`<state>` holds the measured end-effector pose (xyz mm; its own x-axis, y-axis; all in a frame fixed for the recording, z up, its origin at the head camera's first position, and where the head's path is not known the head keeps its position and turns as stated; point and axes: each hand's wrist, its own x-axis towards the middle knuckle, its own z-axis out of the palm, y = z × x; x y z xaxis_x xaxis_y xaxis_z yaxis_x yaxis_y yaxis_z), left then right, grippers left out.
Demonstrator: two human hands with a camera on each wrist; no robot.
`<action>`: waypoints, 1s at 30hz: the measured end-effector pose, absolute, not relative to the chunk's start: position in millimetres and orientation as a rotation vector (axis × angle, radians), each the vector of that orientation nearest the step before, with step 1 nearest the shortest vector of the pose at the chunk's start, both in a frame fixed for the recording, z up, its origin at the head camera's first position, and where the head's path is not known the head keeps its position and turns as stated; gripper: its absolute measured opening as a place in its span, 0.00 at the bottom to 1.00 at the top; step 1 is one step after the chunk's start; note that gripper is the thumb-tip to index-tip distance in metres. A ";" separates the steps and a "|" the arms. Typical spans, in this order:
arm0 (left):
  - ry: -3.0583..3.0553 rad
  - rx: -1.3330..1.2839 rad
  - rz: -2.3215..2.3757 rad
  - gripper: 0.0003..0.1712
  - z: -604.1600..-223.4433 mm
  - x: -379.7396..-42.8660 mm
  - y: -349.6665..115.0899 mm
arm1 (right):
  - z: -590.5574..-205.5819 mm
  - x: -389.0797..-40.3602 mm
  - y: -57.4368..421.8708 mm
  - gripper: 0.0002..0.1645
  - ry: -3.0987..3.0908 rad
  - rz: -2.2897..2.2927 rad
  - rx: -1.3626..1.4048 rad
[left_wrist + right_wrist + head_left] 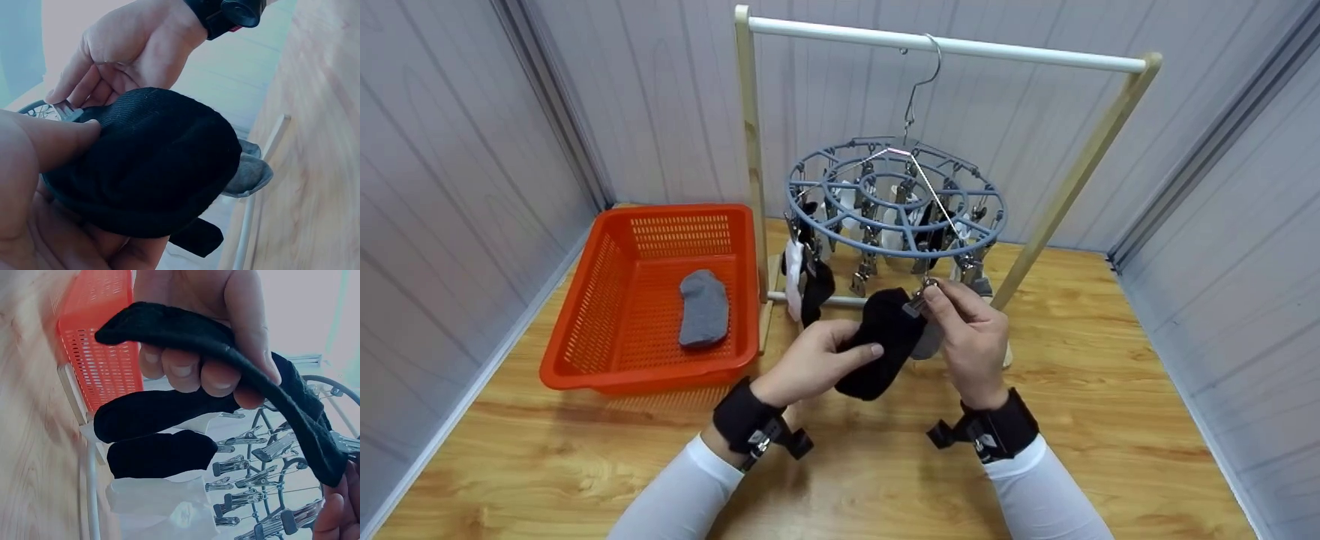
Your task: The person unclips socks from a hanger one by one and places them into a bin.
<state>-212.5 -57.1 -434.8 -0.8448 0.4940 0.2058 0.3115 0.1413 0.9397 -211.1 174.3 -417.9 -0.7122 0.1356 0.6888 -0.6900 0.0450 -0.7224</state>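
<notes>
In head view, left hand (pixel 808 361) is gripping black sock (pixel 885 330), long axis running one-to-seven o'clock, right hand (pixel 976 341) pinching clip (pixel 916 305), while right wrist view is exposing left fingertips (pixel 182 371) hidden there.

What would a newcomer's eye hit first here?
The bright orange plastic basket at left, holding one grey fabric sock. Then the round grey clip hanger under the white rail. Below its near edge, the left hand grips a black fabric sock, the right hand a metal clip.

Head view bright, soft shadows on wood-grain surface (pixel 630 442) at lower left, wrist views bluish, hazy, right-wrist view washed out upper right
</notes>
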 end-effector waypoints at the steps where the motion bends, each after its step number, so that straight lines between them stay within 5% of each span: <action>1: 2.253 0.803 1.789 0.10 -434.5 -212.6 -57.1 | -418.2 -211.3 174.6 0.10 -1.715 1.719 0.557; 30: 2.321 0.905 1.473 0.14 -411.2 -216.4 -95.3 | -419.9 -215.2 175.1 0.10 -1.727 1.696 0.540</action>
